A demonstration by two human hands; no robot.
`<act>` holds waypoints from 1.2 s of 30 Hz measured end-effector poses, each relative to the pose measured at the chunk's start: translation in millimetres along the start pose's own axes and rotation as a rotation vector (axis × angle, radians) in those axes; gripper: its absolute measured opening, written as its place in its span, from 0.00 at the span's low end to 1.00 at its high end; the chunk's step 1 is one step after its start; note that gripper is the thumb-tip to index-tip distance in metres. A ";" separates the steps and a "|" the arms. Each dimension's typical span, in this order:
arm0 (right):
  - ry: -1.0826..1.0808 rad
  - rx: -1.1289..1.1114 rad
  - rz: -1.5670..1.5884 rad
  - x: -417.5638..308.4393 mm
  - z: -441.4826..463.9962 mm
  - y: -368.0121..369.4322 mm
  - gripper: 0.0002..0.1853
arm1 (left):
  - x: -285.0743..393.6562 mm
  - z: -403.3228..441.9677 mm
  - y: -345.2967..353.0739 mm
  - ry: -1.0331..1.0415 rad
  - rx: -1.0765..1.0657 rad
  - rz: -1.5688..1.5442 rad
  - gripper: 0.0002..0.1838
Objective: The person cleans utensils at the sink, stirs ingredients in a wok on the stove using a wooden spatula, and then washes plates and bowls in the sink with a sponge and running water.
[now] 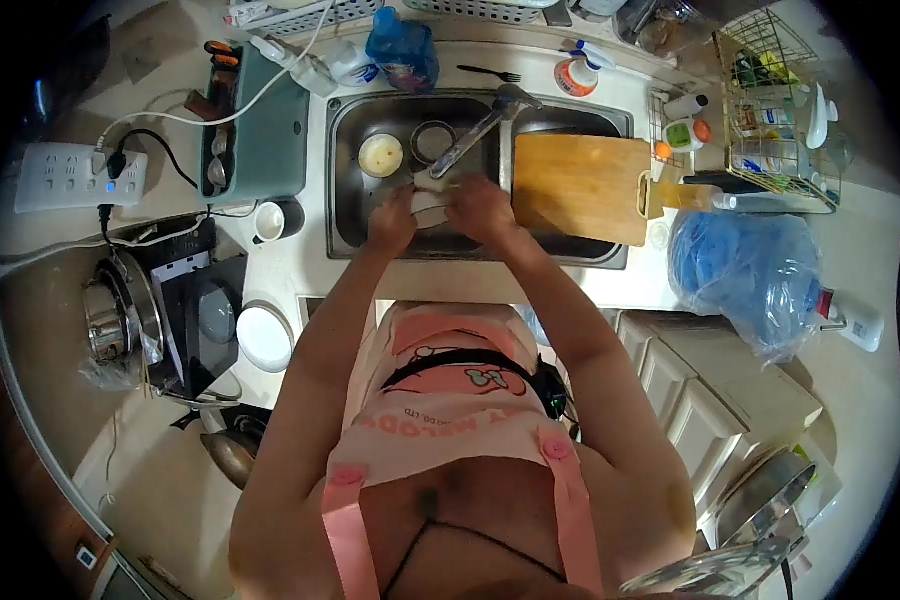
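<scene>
Both my hands are in the left basin of a steel sink, under the end of the metal faucet. Between them is a pale, whitish item, perhaps a dish or cloth; its shape is hard to make out. My left hand grips its left side with curled fingers. On its right side, my right hand is closed on it. A round, cream-coloured bowl or lid lies in the basin just above my left hand. Beside it is the round drain.
A wooden cutting board covers much of the right basin. A black fork, a blue bottle and a spray bottle are behind the sink. A mug stands left, a blue plastic-wrapped bundle right.
</scene>
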State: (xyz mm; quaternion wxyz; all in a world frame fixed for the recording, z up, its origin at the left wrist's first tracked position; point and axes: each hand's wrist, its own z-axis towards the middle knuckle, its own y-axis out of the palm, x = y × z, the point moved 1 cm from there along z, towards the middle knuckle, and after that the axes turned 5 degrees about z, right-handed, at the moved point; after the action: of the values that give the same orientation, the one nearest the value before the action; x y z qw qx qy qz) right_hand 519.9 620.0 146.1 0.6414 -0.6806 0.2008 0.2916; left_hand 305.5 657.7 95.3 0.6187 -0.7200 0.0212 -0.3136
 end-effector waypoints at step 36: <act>0.206 -0.280 -0.406 189.6 54.1 200.8 0.42 | -72.7 -59.7 27.3 -0.921 -0.351 -1.483 0.26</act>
State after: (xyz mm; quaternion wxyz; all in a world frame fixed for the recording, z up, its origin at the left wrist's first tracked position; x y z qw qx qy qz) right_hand 524.5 673.3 -130.2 0.5625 -0.8152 0.0821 0.1113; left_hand 228.4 629.3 41.9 0.0845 -0.6877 -0.6534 -0.3049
